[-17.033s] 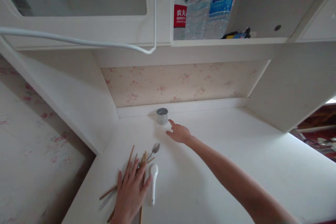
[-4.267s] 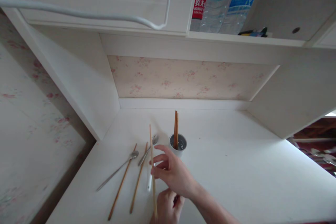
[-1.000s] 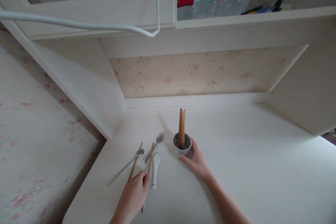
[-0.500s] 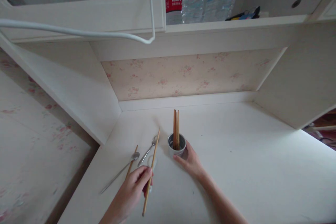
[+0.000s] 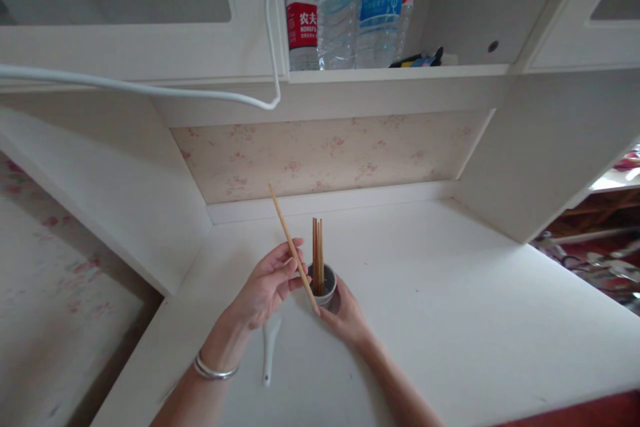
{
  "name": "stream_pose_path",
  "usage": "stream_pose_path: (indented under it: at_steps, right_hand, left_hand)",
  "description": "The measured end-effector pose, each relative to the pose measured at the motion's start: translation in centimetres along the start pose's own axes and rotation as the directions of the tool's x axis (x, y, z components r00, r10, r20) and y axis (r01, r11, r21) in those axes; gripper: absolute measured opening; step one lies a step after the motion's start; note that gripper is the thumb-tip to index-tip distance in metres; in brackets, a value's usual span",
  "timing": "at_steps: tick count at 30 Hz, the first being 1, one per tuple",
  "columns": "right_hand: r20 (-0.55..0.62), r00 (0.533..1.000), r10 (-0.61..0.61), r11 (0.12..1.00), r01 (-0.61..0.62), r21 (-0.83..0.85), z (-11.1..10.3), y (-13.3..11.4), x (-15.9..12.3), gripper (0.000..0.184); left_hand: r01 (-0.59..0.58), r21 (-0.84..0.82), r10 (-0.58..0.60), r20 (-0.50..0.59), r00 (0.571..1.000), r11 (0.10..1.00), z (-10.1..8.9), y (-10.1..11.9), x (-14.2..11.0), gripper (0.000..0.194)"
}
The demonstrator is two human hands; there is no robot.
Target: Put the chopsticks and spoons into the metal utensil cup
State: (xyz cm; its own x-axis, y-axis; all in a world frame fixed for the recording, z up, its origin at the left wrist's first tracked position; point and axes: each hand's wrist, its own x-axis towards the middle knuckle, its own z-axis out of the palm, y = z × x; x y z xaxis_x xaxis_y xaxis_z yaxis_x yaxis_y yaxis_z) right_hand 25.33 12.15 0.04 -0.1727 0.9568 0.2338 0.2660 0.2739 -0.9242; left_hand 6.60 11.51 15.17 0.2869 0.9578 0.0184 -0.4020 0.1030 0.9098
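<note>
On the white counter (image 5: 425,320), the right hand (image 5: 346,321) clasps a cup (image 5: 327,298), likely steadying its standing chopsticks (image 5: 319,270); just left, the left hand (image 5: 265,288) pinches a tilted chopstick (image 5: 284,221).

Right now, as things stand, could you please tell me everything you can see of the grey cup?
The cup is small, round and open-topped, grey with a paler rim, and looks metallic. It stands upright on the white tabletop, with several brown chopsticks standing in it. The right hand holds its right, near side. A lighter chopstick in the left hand crosses before its left side; I cannot tell whether they touch.
</note>
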Motion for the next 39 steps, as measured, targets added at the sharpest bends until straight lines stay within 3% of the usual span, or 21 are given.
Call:
stream_pose_path:
  at_steps: [4, 11, 21, 28, 39]
  right_hand:
    - [0.007, 0.997, -0.079, 0.994, 0.079, -0.072, 0.1, 1.2, 0.1, 0.078]
    - [0.003, 0.996, -0.089, 0.991, 0.089, -0.099, 0.0, 1.3, 0.1, 0.078]
    - [0.000, 0.996, -0.089, 0.992, 0.089, -0.088, 0.0, 1.1, 0.1, 0.079]
    - [-0.006, 0.996, -0.092, 0.993, 0.092, -0.071, 0.1, 1.3, 0.1, 0.078]
    - [-0.006, 0.997, -0.083, 0.993, 0.082, -0.085, 0.1, 1.4, 0.1, 0.076]
  left_hand:
    - [-0.045, 0.104, 0.048, -0.028, 0.998, 0.994, -0.2, 0.2, 2.2, 0.033]
    - [-0.093, 0.437, 0.202, -0.209, 0.957, 0.894, -2.7, -1.4, 5.7, 0.033]
    - [-0.086, 0.699, 0.230, -0.115, 0.966, 0.710, -4.1, -7.0, 6.6, 0.036]
    - [-0.048, 0.751, 0.239, -0.149, 0.959, 0.659, -4.2, -8.3, 6.2, 0.029]
    - [-0.002, 0.735, 0.209, -0.190, 0.959, 0.678, -3.8, -8.8, 5.5, 0.029]
